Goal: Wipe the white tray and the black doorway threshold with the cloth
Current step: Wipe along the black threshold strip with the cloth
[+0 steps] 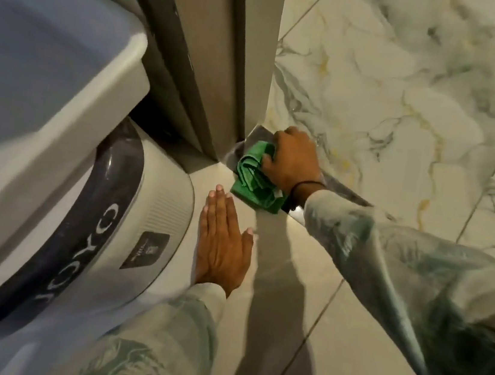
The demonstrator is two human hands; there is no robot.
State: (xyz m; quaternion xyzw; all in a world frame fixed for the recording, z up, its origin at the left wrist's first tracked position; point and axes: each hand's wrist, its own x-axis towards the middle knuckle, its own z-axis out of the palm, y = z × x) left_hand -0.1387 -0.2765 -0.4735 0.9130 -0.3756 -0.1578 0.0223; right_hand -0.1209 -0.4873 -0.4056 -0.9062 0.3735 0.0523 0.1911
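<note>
A crumpled green cloth (255, 177) lies on the black doorway threshold (345, 190), close to the foot of the door frame. My right hand (294, 159) presses down on the cloth, fingers curled over its top. The dark strip runs diagonally from the frame toward the right, and my right sleeve hides part of it. My left hand (223, 245) rests flat on the plain floor tile, fingers together, holding nothing. A white tray (61, 106) fills the left side, only partly in view.
A white appliance (158, 207) with a dark curved band stands on the floor at the left, touching distance from my left hand. The grey door frame (213, 57) rises behind it. Marbled tiles (409, 98) lie beyond the threshold.
</note>
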